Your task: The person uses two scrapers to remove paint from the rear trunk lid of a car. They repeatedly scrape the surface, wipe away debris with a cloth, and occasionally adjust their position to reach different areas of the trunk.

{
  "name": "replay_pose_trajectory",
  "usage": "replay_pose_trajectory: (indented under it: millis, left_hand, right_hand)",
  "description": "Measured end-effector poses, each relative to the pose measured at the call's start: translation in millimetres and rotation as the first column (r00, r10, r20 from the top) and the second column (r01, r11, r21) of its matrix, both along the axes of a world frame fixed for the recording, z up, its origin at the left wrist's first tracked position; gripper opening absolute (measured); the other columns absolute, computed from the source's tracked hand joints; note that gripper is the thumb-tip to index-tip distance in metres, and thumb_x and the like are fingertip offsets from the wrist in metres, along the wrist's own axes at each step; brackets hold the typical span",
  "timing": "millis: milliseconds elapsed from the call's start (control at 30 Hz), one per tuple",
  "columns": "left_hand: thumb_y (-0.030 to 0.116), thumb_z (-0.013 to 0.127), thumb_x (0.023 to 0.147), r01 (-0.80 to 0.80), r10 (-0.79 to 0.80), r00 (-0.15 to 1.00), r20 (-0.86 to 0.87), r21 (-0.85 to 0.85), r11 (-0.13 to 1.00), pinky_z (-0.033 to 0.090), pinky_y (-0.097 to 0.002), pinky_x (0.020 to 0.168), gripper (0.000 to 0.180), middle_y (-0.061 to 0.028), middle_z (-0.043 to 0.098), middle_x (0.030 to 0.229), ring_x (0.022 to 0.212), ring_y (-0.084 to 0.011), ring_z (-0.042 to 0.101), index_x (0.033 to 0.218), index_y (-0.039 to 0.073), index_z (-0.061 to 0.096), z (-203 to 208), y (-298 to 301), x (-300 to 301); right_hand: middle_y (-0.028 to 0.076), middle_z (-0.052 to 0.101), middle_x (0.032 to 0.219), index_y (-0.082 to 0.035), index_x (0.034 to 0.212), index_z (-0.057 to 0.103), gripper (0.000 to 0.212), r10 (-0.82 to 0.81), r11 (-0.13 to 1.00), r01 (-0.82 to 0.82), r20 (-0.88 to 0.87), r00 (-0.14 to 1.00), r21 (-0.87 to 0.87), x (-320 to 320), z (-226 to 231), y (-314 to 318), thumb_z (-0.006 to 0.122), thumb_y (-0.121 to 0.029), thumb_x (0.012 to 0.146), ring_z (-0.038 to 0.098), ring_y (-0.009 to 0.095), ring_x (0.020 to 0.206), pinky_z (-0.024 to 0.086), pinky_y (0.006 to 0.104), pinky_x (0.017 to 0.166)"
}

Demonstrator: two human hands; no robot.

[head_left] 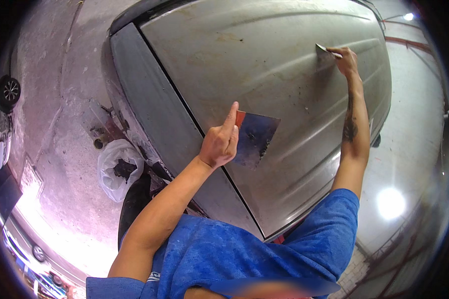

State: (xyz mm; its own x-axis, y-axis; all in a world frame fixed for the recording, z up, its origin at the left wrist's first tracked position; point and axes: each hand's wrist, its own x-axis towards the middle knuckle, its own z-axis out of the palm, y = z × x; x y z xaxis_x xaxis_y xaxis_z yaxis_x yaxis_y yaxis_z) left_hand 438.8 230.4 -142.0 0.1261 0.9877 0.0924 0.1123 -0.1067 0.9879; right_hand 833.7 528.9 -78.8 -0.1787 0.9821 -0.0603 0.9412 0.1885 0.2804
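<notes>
My right hand [347, 62] is closed round the handle of a putty knife [323, 48], whose blade is at the ribbed grey vehicle roof [264, 60]. Whether the blade touches the metal, I cannot tell. Closer in, my left hand [219, 143] grips the edge of a thin, flat, dark blue-purple plate [257, 135] with an orange corner. The index finger stretches out straight along that edge. Dark specks and smears mark the plate. It is held over the roof, near the black seam. Brownish stains and small dark spots show on the roof.
A grey side strip [149, 104] runs along the roof's left edge. On the concrete floor [50, 119] stands a white plastic bag [115, 167] with dark contents, beside a small can [99, 144]. A loose wheel [8, 93] and other cars are at the far left.
</notes>
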Motion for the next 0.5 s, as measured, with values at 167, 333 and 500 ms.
replay_pose_trajectory:
  millis: [167,333,500]
  left_hand:
    - [0.002,0.044,0.089,0.005,-0.005,1.0,-0.005,-0.003,1.0,0.046,-0.0416,0.053,0.053,-0.0215,0.055,0.06,0.051,-0.0347,0.058,0.139,-0.01,0.03,-2,0,0]
    - [0.002,0.044,0.089,-0.005,0.005,1.0,-0.009,0.023,1.0,0.046,-0.0413,0.052,0.054,-0.0207,0.053,0.058,0.05,-0.0341,0.057,0.14,-0.009,0.03,-3,0,2]
    - [0.002,0.043,0.089,-0.001,0.001,1.0,-0.012,0.016,1.0,0.045,-0.0415,0.052,0.053,-0.0201,0.052,0.057,0.049,-0.0339,0.056,0.139,-0.009,0.03,-2,1,1]
  right_hand:
    - [0.011,0.067,0.106,-0.031,0.108,0.071,0.048,-0.046,0.995,0.056,-0.123,0.991,0.083,-5,-7,0,0.061,0.002,0.075,0.064,0.027,0.098,0.05,0.0364,0.089]
    - [0.009,0.068,0.108,-0.026,0.108,0.071,0.043,-0.04,0.999,0.032,-0.314,0.949,-0.031,7,-4,-11,0.06,0.002,0.078,0.065,0.025,0.099,0.051,0.0345,0.086]
    - [0.009,0.069,0.106,-0.025,0.107,0.072,0.039,-0.149,0.983,0.173,-0.281,0.948,0.062,7,4,11,0.055,-0.003,0.079,0.066,0.024,0.1,0.051,0.0357,0.088]
